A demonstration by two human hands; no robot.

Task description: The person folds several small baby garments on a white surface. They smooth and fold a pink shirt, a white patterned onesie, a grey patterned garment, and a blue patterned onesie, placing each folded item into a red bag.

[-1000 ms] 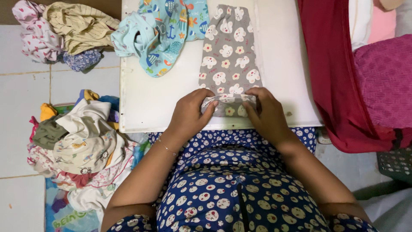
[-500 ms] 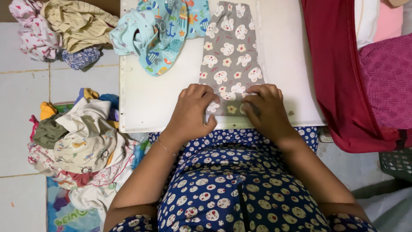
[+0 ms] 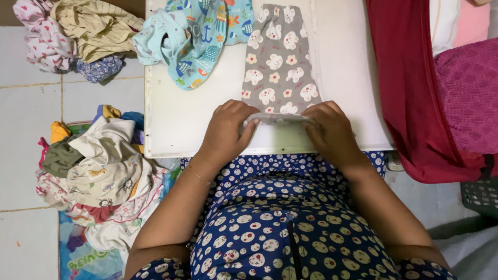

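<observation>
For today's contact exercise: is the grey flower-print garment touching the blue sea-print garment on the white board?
Apart. The head view shows a strip of bare white board between the grey garment and the blue garment along most of their length.

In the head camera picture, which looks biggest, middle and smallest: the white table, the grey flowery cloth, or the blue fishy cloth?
1. White table, clearly largest.
2. and 3. Grey flowery cloth and blue fishy cloth look about alike; both run past the top edge, so I cannot rank them.

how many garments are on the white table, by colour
grey floral garment, near edge held by left hand and right hand: 1
light blue sea-print garment: 1
total on the white table: 2
</observation>
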